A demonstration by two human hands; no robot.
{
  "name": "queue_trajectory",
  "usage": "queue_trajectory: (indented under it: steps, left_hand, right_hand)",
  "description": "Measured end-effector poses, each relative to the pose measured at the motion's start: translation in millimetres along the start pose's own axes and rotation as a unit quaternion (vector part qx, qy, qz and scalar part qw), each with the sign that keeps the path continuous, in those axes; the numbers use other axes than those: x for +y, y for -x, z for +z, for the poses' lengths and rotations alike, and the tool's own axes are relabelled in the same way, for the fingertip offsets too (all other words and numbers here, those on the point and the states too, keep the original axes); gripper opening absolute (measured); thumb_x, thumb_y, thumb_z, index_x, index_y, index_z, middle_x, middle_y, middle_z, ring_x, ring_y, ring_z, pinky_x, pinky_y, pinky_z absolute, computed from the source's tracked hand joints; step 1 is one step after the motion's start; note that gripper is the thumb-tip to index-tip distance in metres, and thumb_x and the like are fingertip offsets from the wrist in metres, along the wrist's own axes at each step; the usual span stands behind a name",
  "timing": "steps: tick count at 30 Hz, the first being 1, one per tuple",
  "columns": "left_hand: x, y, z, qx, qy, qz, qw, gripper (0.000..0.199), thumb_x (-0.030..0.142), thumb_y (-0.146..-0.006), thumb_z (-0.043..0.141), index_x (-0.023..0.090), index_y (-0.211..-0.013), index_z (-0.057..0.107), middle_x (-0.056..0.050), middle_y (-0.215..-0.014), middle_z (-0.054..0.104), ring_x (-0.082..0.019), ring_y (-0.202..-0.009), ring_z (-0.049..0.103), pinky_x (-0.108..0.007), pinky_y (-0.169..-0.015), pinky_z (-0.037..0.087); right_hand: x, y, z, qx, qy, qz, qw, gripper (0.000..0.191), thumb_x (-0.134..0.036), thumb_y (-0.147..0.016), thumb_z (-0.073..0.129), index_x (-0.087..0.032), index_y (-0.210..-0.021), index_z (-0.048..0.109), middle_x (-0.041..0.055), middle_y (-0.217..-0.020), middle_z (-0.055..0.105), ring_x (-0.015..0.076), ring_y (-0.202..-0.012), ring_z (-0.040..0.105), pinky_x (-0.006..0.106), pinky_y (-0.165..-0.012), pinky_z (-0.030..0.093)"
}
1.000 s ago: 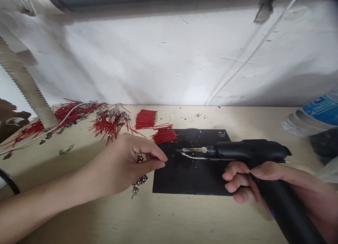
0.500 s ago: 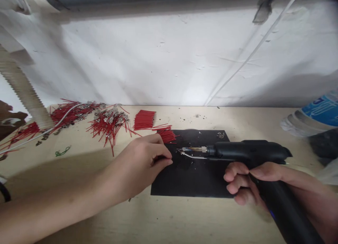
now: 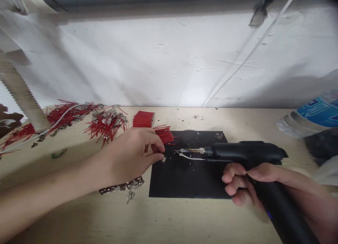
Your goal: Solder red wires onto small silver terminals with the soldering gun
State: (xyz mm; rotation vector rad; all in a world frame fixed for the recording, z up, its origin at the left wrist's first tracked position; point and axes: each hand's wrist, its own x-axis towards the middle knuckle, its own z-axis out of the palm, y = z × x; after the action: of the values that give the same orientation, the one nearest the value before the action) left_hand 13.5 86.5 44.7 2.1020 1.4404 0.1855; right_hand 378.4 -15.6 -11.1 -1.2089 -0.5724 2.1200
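The left hand pinches a small metal clip in closed fingers at the black mat's left edge. The right hand grips the black soldering gun tightly, its tip over the mat.

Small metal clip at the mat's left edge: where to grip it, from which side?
Judging by how the left hand pinches it: take the metal clip by its left end, coming in from the left. That likely keeps fingers off the right end, which faces the soldering gun tip over the black mat. The clip is too small to read its shape.
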Motion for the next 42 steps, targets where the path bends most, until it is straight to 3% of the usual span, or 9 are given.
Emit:
queue_trajectory:
  steps: [7, 11, 14, 18, 20, 25, 30, 33, 42]
  left_hand:
    - [15.3, -4.3, -1.0, -0.046, -0.040, -0.026, 0.998, 0.022, 0.010, -0.100, 0.096, 0.027, -0.086, 0.096, 0.004, -0.086, 0.084, -0.011, -0.071, 0.066, -0.024, -0.065, 0.044]
    - [12.6, 0.5, 1.2, -0.051, -0.037, -0.024, 0.998, 0.023, 0.011, -0.100, 0.092, 0.026, -0.083, 0.091, 0.005, -0.075, 0.078, -0.012, -0.066, 0.066, -0.024, -0.062, 0.044]
    - [8.8, 6.2, 3.8, -0.057, -0.022, -0.014, 0.998, 0.022, 0.013, -0.102, 0.086, 0.027, -0.085, 0.090, 0.005, -0.073, 0.079, -0.013, -0.066, 0.069, -0.023, -0.061, 0.044]
    - [8.8, 10.2, 4.1, -0.053, 0.004, -0.006, 0.999, 0.028, 0.013, -0.107, 0.079, 0.032, -0.103, 0.100, 0.004, -0.093, 0.093, -0.013, -0.078, 0.079, -0.022, -0.071, 0.051]
    - [9.7, 9.8, 2.9, -0.040, 0.019, -0.013, 0.999, 0.029, 0.016, -0.108, 0.079, 0.032, -0.099, 0.101, 0.003, -0.098, 0.096, -0.013, -0.082, 0.079, -0.022, -0.072, 0.051]
    - [11.6, 6.7, 1.9, -0.027, 0.073, -0.054, 0.995, 0.023, 0.031, -0.103, 0.083, 0.030, -0.087, 0.099, 0.002, -0.084, 0.092, -0.012, -0.069, 0.070, -0.020, -0.061, 0.045]
    - [13.6, 6.5, 6.3, -0.077, 0.125, -0.094, 0.985, 0.021, 0.038, -0.099, 0.082, 0.028, -0.088, 0.097, 0.002, -0.067, 0.081, -0.012, -0.048, 0.057, -0.021, -0.043, 0.034]
    - [14.7, 5.6, 9.6, -0.102, 0.139, -0.100, 0.980, 0.020, 0.039, -0.099, 0.081, 0.028, -0.092, 0.096, 0.002, -0.069, 0.082, -0.013, -0.047, 0.059, -0.021, -0.042, 0.040]
    - [17.1, 1.8, 25.5, -0.031, 0.058, -0.066, 0.996, 0.018, 0.027, -0.102, 0.080, 0.025, -0.087, 0.091, 0.003, -0.068, 0.074, -0.014, -0.060, 0.065, -0.022, -0.052, 0.044]
  right_hand:
    - [1.8, -1.1, -1.0, 0.004, -0.009, -0.010, 1.000, 0.036, -0.056, -0.091, 0.110, -0.025, -0.108, 0.107, 0.0108, -0.116, 0.099, 0.0333, -0.115, 0.090, 0.041, -0.105, 0.070]
    - [0.7, -0.8, -0.4, 0.010, 0.002, 0.004, 1.000, 0.042, -0.059, -0.085, 0.113, -0.025, -0.108, 0.108, 0.0124, -0.116, 0.099, 0.0372, -0.118, 0.088, 0.044, -0.111, 0.070]
    - [-0.5, 0.7, -0.4, 0.002, -0.001, -0.007, 1.000, 0.037, -0.055, -0.092, 0.109, -0.023, -0.110, 0.107, 0.0135, -0.118, 0.098, 0.0376, -0.122, 0.087, 0.044, -0.110, 0.070]
    - [-1.3, 2.8, 0.5, -0.011, -0.003, -0.011, 1.000, 0.031, -0.052, -0.099, 0.104, -0.024, -0.112, 0.107, 0.0134, -0.121, 0.098, 0.0368, -0.124, 0.086, 0.043, -0.110, 0.069]
    - [-1.6, 3.5, 1.7, -0.005, -0.004, -0.001, 1.000, 0.033, -0.055, -0.095, 0.108, -0.026, -0.111, 0.107, 0.0122, -0.121, 0.098, 0.0366, -0.121, 0.086, 0.044, -0.115, 0.068]
    - [-1.2, 2.0, 2.4, 0.006, -0.020, 0.008, 1.000, 0.033, -0.056, -0.089, 0.114, -0.028, -0.104, 0.105, 0.0088, -0.117, 0.099, 0.0341, -0.114, 0.090, 0.045, -0.113, 0.066]
    - [1.9, -0.7, 0.4, 0.003, -0.019, -0.002, 1.000, 0.035, -0.055, -0.090, 0.111, -0.025, -0.108, 0.106, 0.0101, -0.116, 0.099, 0.0324, -0.112, 0.091, 0.042, -0.108, 0.068]
    - [2.7, -0.5, 0.5, 0.006, -0.015, -0.010, 1.000, 0.034, -0.054, -0.092, 0.110, -0.025, -0.108, 0.106, 0.0117, -0.116, 0.099, 0.0345, -0.116, 0.090, 0.043, -0.107, 0.069]
    - [1.7, -0.6, -6.6, -0.021, -0.021, 0.002, 1.000, 0.030, -0.052, -0.098, 0.106, -0.025, -0.111, 0.103, 0.0119, -0.122, 0.100, 0.0367, -0.118, 0.091, 0.049, -0.119, 0.066]
